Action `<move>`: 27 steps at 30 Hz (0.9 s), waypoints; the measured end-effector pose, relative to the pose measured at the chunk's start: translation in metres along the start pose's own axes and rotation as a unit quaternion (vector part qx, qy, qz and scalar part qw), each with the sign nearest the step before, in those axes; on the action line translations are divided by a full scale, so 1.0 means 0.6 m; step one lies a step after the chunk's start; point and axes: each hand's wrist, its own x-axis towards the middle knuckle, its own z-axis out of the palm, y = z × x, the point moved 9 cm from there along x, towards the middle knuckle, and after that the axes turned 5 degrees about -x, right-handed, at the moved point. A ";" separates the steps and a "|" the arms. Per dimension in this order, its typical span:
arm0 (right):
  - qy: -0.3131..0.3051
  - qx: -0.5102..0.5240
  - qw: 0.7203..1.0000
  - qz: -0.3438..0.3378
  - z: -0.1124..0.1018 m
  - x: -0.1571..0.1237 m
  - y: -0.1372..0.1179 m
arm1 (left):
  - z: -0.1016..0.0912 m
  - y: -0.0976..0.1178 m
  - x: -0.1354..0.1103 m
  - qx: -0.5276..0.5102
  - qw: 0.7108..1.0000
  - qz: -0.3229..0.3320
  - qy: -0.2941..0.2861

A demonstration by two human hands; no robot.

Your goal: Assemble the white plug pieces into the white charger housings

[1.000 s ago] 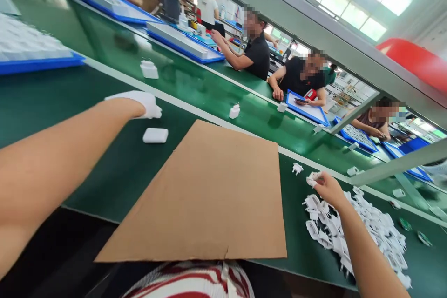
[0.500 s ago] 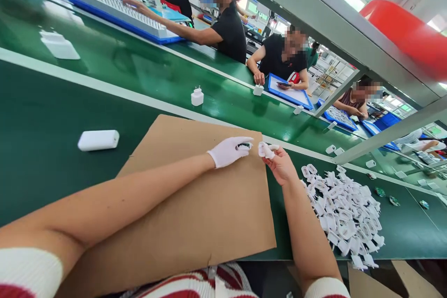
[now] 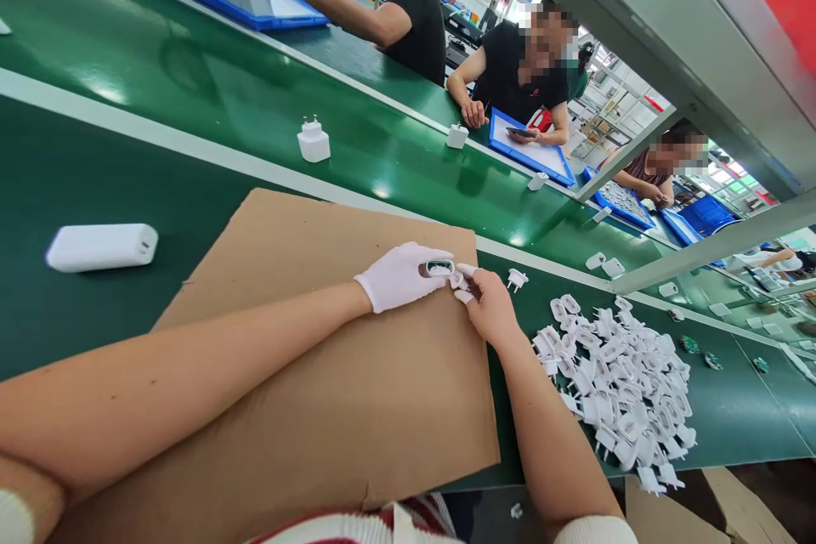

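My left hand [image 3: 399, 274], in a white glove, is closed around a white charger housing [image 3: 439, 269]. The housing's open end faces up and to the right, and a bit of green circuit board shows inside. My right hand [image 3: 488, 302], with white covers on its fingertips, pinches a small white plastic piece [image 3: 457, 280] right beside that opening. Whether the piece touches the housing I cannot tell. Both hands are above a brown cardboard sheet [image 3: 331, 374]. A white plug cap with pins [image 3: 518, 279] lies just beyond my right hand.
Right of my forearm is a heap of white plug caps [image 3: 628, 391]. A white charger body [image 3: 102, 247] lies at left. Chargers [image 3: 314, 141] stand along the green belt [image 3: 382, 161]. A metal frame [image 3: 720, 246] slants across the right. Co-workers sit opposite with blue trays [image 3: 532, 151].
My right hand has moved left, bringing its white piece up to the housing in my left hand. The housing's opening now faces the camera more. The whole view has shifted slightly.
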 end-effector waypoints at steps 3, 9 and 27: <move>0.026 0.035 0.999 0.009 -0.008 0.003 0.003 | 0.001 -0.002 -0.001 -0.021 1.000 -0.020 -0.007; 0.082 0.078 0.993 0.017 -0.051 -0.016 -0.007 | -0.004 -0.018 -0.007 -0.061 0.995 -0.080 0.007; 0.130 0.027 0.989 -0.061 -0.048 -0.009 -0.081 | 0.024 -0.015 -0.009 -0.117 0.988 -0.101 -0.031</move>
